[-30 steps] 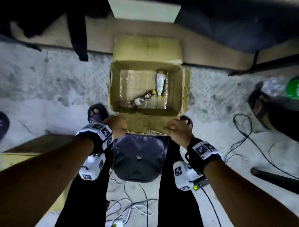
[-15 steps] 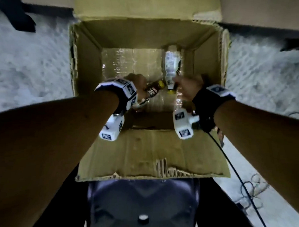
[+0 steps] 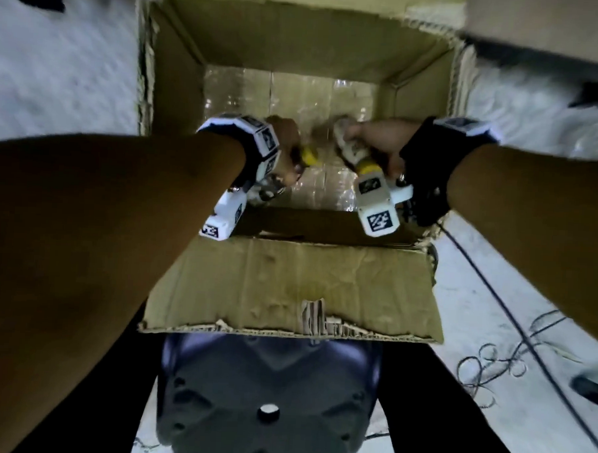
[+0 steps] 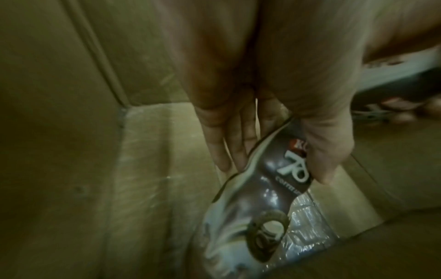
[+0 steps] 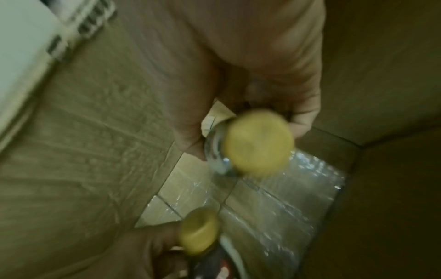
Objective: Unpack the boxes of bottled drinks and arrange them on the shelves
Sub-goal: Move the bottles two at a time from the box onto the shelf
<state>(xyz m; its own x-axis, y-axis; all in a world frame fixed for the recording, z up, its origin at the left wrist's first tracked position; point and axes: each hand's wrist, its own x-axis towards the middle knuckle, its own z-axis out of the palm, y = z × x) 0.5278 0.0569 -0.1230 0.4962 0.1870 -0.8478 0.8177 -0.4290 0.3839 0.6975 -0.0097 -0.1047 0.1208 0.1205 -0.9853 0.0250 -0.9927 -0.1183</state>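
An open cardboard box (image 3: 173, 94) stands on the floor in front of me, and both my hands are down inside it. My left hand (image 3: 287, 147) grips a dark-labelled coffee bottle (image 4: 274, 188) with a yellow cap (image 3: 309, 156); thumb and fingers wrap its upper body. My right hand (image 3: 373, 140) holds a pale-labelled bottle (image 3: 349, 146) with a yellow cap (image 5: 259, 143) that points back at the wrist camera. In the right wrist view the dark bottle's cap (image 5: 198, 230) shows below. Shiny plastic film (image 3: 296, 89) lines the box bottom.
The box's near flap (image 3: 295, 287) folds out toward me over a dark plastic stool (image 3: 266, 396) between my legs. Cables (image 3: 497, 358) lie on the pale concrete floor at the right. A tan wall base runs behind the box.
Both hands went from the near flap down into the box and took hold of the two bottles lying there. The bottles now sit lifted in my hands, caps toward me.
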